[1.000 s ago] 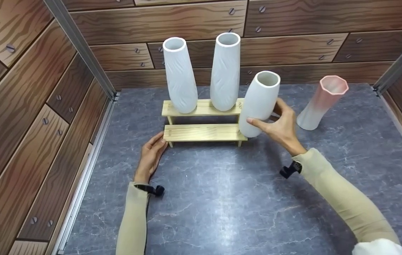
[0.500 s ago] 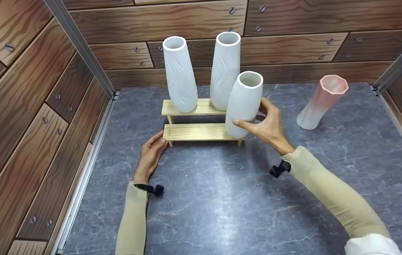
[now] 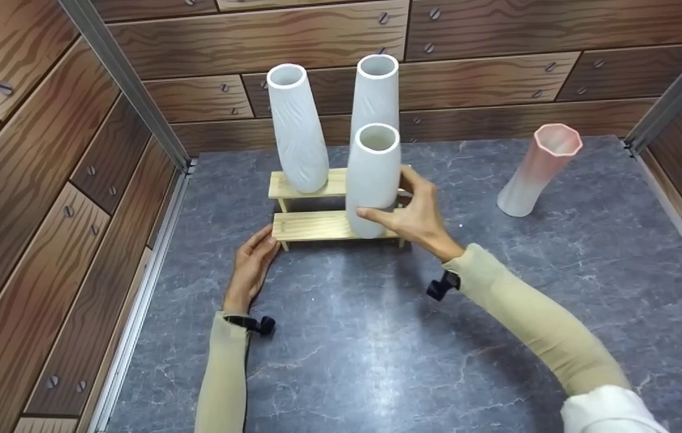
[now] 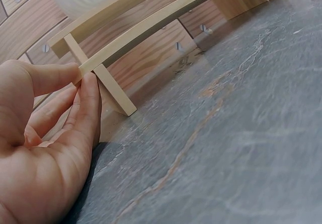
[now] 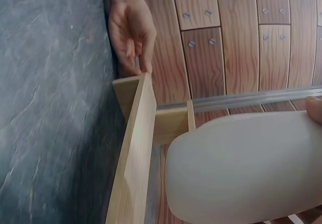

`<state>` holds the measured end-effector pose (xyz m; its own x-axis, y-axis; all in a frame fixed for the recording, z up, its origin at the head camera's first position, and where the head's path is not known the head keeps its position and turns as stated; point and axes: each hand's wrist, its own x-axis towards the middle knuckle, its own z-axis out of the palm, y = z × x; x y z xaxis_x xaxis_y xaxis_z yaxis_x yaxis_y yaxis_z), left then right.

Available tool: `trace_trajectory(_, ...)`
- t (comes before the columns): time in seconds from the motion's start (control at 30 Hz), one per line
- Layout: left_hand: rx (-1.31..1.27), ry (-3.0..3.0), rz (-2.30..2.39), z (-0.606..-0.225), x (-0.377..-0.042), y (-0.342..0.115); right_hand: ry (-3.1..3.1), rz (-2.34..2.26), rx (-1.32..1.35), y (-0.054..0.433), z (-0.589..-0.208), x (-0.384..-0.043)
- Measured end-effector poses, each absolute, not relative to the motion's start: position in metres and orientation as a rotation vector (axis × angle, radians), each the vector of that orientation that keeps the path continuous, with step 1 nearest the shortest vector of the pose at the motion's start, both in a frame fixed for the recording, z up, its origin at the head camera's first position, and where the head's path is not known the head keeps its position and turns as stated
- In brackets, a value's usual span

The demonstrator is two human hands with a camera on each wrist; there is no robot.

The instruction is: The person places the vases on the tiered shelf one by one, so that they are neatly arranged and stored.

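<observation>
My right hand [image 3: 416,213] grips a smooth white vase [image 3: 372,180], thumb across its front, over the lower step of a two-step wooden stand [image 3: 311,225]. In the right wrist view a gap shows between the base of this vase [image 5: 241,168] and the lower board [image 5: 141,148]. With thumb and fingertips, my left hand [image 4: 55,118] pinches the left end of that lower step. Two taller white vases with a wavy relief, a left one [image 3: 299,129] and a right one [image 3: 376,96], stand on the upper step. The held vase partly hides the right one.
To the right, a pink-and-white vase [image 3: 538,171] with an angular rim stands on the grey marbled table [image 3: 329,337]. Wood-patterned walls [image 3: 293,36] enclose the back and sides, with metal strips [image 3: 130,84] along their corners.
My right hand has carried the smooth white vase leftward, from the stand's right end to right of the lower step's middle. My left hand has kept its hold on the stand.
</observation>
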<state>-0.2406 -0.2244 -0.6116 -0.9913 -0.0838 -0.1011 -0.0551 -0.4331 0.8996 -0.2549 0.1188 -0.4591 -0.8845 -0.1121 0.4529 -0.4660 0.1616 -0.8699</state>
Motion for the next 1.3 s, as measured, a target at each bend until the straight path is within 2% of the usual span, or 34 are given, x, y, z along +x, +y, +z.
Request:
trace_trajectory(0.37, 0.224, -1.64, -2.641, -0.612, -0.241, -0.223, -2.173, 1.659, 0.689, 0.082, -0.469, -0.257)
trace_trajectory(1.3, 0.258, -1.646, -2.651, -0.61, -0.241, -0.223, -2.171, 1.724, 0.601, 0.016, -0.493, -0.271)
